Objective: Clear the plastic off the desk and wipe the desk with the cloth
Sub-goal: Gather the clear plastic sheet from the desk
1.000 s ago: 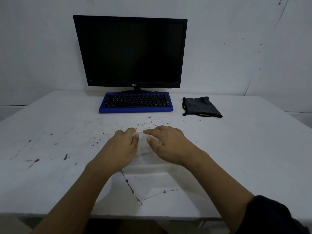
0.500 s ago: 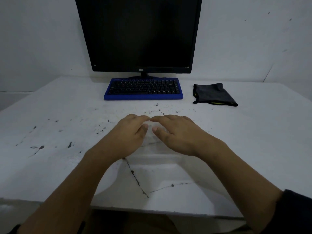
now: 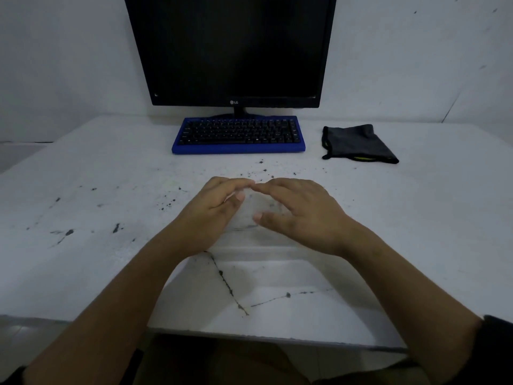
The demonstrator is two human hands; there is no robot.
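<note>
We have both hands over the middle of the white desk (image 3: 83, 218), fingertips nearly meeting. Our left hand (image 3: 213, 215) is curled with the thumb tucked toward the fingers, and our right hand (image 3: 299, 215) is spread with the thumb pointing left. Between and under them lies the clear plastic (image 3: 249, 212), a thin transparent sheet that runs back toward us across the desk, its edges faint against the surface. Both hands touch it, but we cannot tell whether either one has actually closed on it or only presses on it. The dark grey cloth (image 3: 355, 144) lies folded at the far right of the desk, well apart from our hands, just beside the blue keyboard (image 3: 238, 134), which sits in front of the black monitor (image 3: 233, 48). Black specks and streaks mark the desk top
</note>
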